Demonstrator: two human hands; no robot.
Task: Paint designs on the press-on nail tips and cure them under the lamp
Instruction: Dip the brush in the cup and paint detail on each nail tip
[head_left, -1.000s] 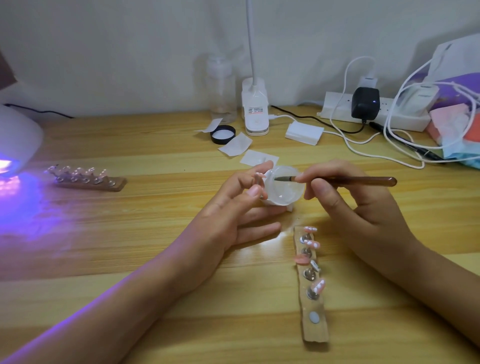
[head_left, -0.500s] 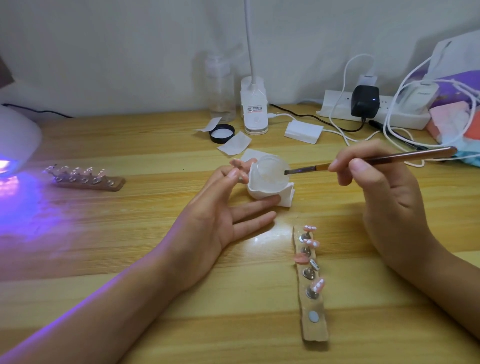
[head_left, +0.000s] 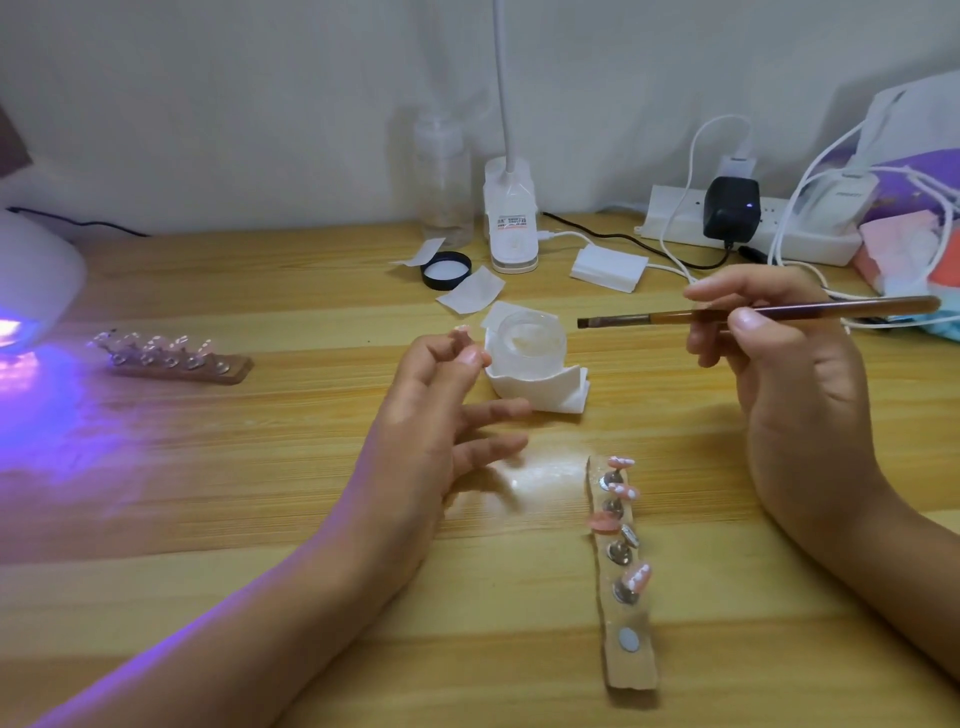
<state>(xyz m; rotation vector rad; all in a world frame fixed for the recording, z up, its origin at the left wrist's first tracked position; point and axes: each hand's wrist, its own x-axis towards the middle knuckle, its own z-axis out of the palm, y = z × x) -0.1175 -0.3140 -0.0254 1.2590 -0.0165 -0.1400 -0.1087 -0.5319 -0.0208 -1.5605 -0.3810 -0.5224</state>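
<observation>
My left hand (head_left: 441, 415) pinches a small pink nail tip (head_left: 461, 329) between thumb and forefinger, just left of an open jar of clear gel (head_left: 532, 345). The other fingers are spread above the table. My right hand (head_left: 779, 374) grips a brown brush (head_left: 810, 310) held level, its bristle end in the air to the right of the jar. A wooden strip (head_left: 631, 670) with several pink tips on metal pins lies between my hands. A second strip (head_left: 171, 361) lies at the left beside the white curing lamp (head_left: 36, 275), which glows purple.
The jar sits on a folded white wipe (head_left: 569, 400). Behind it are a black lid (head_left: 445, 270), loose white pads, a clear bottle (head_left: 447, 182) and a desk lamp base (head_left: 511, 228). A power strip (head_left: 675, 223) with chargers and white cables fills the back right.
The brush has come out of the jar and moved right and up. My left hand has drawn back left from the jar, still pinching the tip.
</observation>
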